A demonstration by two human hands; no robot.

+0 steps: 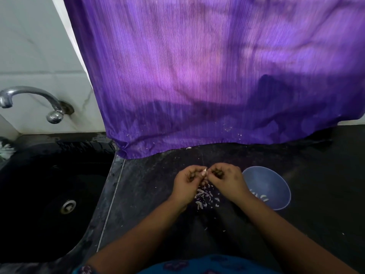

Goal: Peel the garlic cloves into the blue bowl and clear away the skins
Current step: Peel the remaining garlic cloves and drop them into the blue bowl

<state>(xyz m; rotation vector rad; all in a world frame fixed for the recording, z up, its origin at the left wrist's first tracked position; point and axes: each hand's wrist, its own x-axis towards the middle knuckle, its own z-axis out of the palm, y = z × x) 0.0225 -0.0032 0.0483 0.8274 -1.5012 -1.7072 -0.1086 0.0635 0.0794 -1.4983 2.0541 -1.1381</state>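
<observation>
Over the dark counter, my left hand and my right hand meet fingertip to fingertip. Between them they pinch a small pale garlic clove, of which only the tip shows. Below the hands lies a loose heap of whitish garlic skins on the counter. A blue bowl stands just right of my right hand, with a few peeled cloves at its bottom, partly hidden by my right wrist.
A black sink with a metal drain fills the left side, under a chrome tap. A purple cloth hangs down the back wall onto the counter. Stray skin bits lie scattered near the cloth's hem.
</observation>
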